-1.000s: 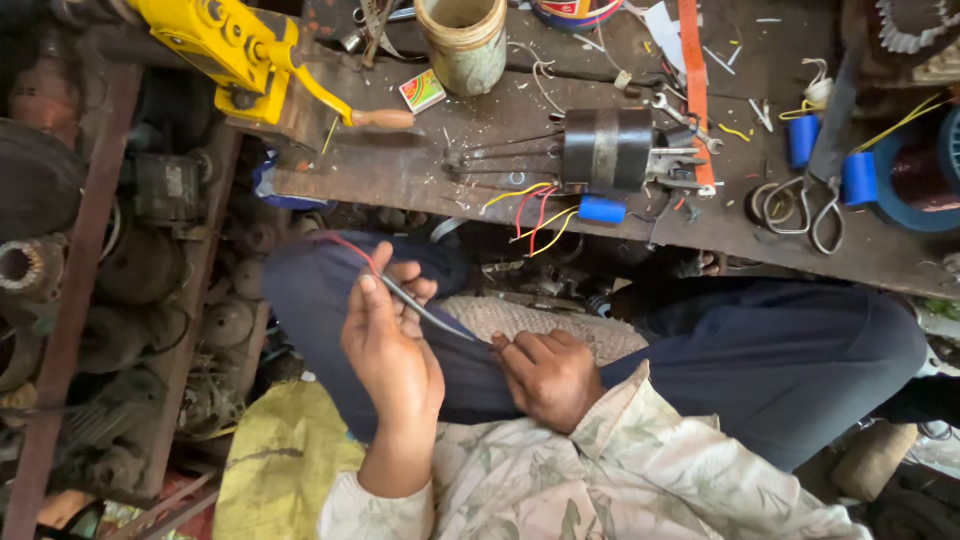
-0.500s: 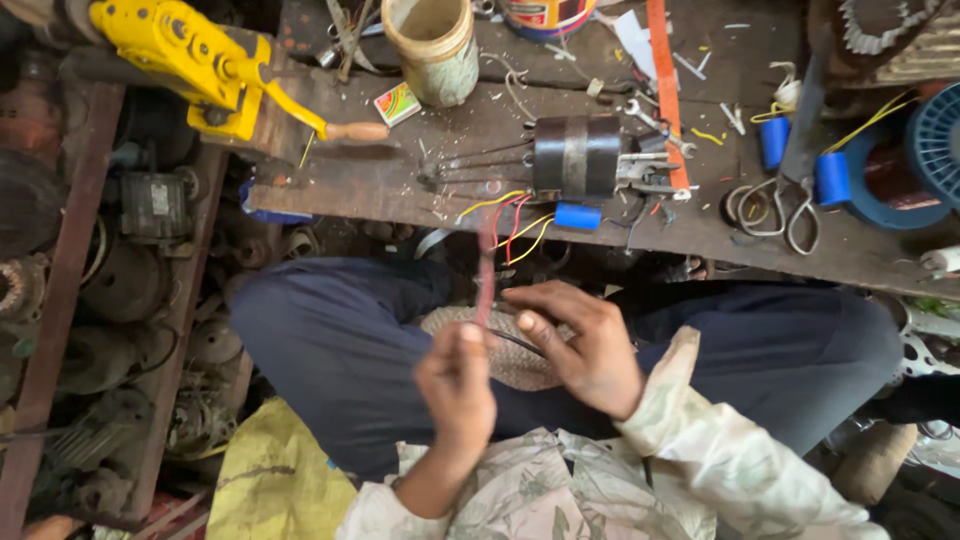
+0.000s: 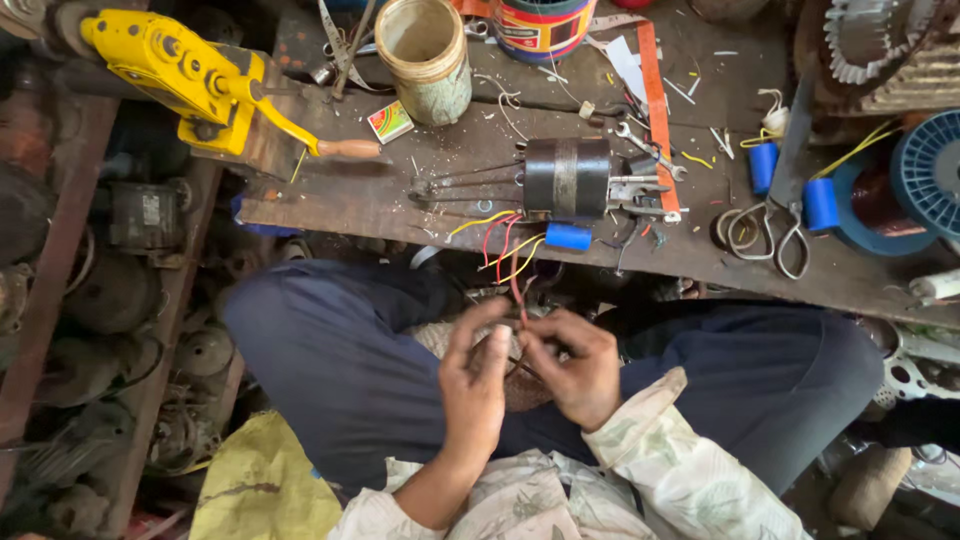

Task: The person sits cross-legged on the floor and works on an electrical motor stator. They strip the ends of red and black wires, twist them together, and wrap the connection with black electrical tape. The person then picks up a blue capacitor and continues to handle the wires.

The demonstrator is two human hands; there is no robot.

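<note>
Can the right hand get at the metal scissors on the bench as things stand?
Probably yes: the metal scissors lie uncovered near the bench's front edge, but the right hand is pinching a red wire and would have to release it.

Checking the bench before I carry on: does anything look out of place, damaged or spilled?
Nothing is spilled. The bench is littered with wire offcuts. The motor core lies on its side, and its coloured wires hang loose over the edge down to both hands.

Thin red wire point(image 3: 517, 290) hangs from bench to fingers.
</note>
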